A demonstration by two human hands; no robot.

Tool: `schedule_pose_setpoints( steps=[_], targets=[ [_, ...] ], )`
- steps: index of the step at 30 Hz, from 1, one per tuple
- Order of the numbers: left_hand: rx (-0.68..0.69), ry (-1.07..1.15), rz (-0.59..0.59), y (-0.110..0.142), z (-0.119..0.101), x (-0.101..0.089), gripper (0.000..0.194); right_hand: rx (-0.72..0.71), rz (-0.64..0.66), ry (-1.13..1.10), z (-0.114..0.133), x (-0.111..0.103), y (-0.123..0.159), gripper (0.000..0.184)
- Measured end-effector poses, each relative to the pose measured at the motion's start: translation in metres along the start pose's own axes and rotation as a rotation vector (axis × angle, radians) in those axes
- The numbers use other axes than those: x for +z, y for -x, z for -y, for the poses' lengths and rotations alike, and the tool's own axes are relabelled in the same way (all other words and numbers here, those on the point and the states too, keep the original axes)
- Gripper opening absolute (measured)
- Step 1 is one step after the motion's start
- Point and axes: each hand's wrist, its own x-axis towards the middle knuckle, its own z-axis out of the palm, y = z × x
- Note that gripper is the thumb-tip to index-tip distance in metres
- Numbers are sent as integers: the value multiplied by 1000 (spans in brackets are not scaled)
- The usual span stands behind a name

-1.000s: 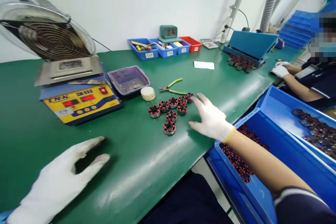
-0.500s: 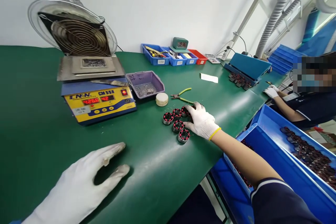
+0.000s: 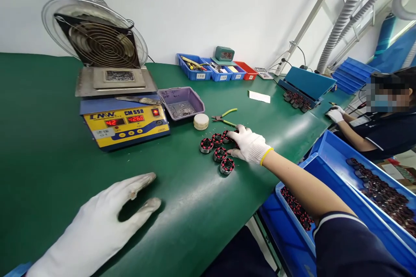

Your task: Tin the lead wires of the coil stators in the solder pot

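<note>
Several round motor stators (image 3: 220,154), black with red windings and metallic rims, stand in a small cluster on the green workbench. My right hand (image 3: 251,146), in a white glove with a yellow cuff edge, reaches over the right side of the cluster. Its thumb and fingers curl around a stator that the hand mostly hides. My left hand (image 3: 107,216), also white-gloved with soiled fingertips, hovers over or rests on the bench at lower left. Its thumb and fingers are apart with nothing between them. Just behind the cluster lie green-handled cutting pliers (image 3: 224,117) and a round whitish container (image 3: 201,121).
At left stands a yellow-and-blue CM558 solder pot (image 3: 126,125) beneath a fan hood. Beside it sits a purple tray (image 3: 198,103) with metallic scraps. Blue bins (image 3: 196,71) line the wall. Blue crates (image 3: 325,156) of stators stand at right; a co-worker (image 3: 383,125) sits beyond.
The stators on the cluster's left side have shifted slightly leftward, with my right hand still at them. My left hand stays in about the same place. The view has shifted slightly.
</note>
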Motion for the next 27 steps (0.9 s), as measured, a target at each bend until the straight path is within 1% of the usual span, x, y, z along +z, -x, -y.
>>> schedule_pose_setpoints(
  steps=[3, 7, 9, 12, 14, 16, 18, 20, 22, 25, 27],
  targets=[
    [-3, 3, 15, 0, -7, -4, 71, 47, -62, -54, 8, 7, -5, 57],
    [-7, -14, 34, 1, -14, -8, 70, 133, -104, -91, 16, 15, -8, 39],
    [-11, -33, 24, 3, -16, -8, 69, 129, -120, -92, 17, 17, -8, 34],
    [-3, -68, 5, 6, -16, -8, 68, 85, -119, -99, 13, 18, -5, 33],
    [-11, -75, 4, 7, -16, -8, 67, 50, -105, -119, 9, 18, -2, 38],
    [-36, -63, 14, 7, -17, -9, 68, 13, -88, -135, 3, 16, 0, 52],
    [-57, -47, 32, 6, -19, -9, 68, -51, -32, -139, -5, 12, 0, 67],
    [-68, -34, 37, 6, -20, -10, 69, -130, 44, -121, -14, 7, -1, 77],
    [-73, -26, 32, 6, -20, -10, 70, -196, 85, -88, -23, 2, -2, 83],
    [-82, -22, 42, 6, -18, -10, 70, -263, 64, -45, -33, 1, 0, 88],
    [-91, -26, 50, 6, -16, -9, 70, -261, 42, -42, -34, 4, 3, 86]
  ],
)
